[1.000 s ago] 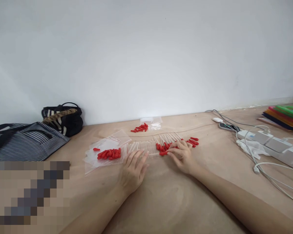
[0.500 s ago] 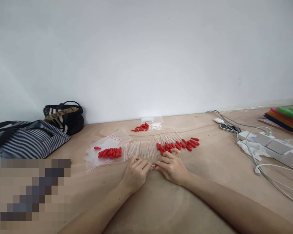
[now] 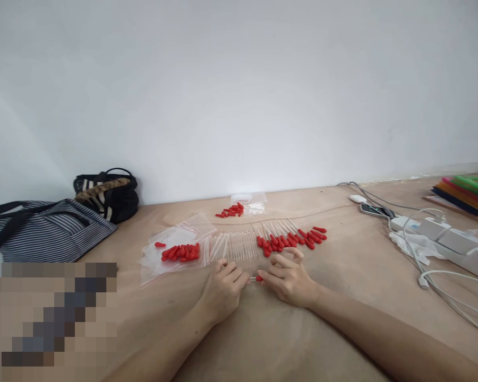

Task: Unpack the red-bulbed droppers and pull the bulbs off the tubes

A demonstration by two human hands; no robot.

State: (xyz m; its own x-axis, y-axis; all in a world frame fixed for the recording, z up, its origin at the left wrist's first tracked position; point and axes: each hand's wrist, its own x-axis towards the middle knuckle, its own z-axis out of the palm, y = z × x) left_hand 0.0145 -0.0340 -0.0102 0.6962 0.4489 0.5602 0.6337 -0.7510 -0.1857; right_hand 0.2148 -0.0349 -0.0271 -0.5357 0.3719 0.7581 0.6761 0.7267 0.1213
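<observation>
My left hand is closed, pinching a thin clear dropper tube near the table's middle. A red rubber bulb sits at the tube's right end, and the fingers of my right hand are closed on it. Just beyond my hands lies a row of loose clear tubes. To their right are several droppers with red bulbs, bulbs toward me. Loose red bulbs are piled on clear zip bags at the left.
Farther back lie more red bulbs and a clear bag of tubes. A striped bag and black bag stand at left. On the right are a power strip, cables, a phone-like device and coloured folders.
My hands have drawn slightly apart, showing more of the tube and bulb between them. The whole view has shifted a little. Both hands keep their hold.
</observation>
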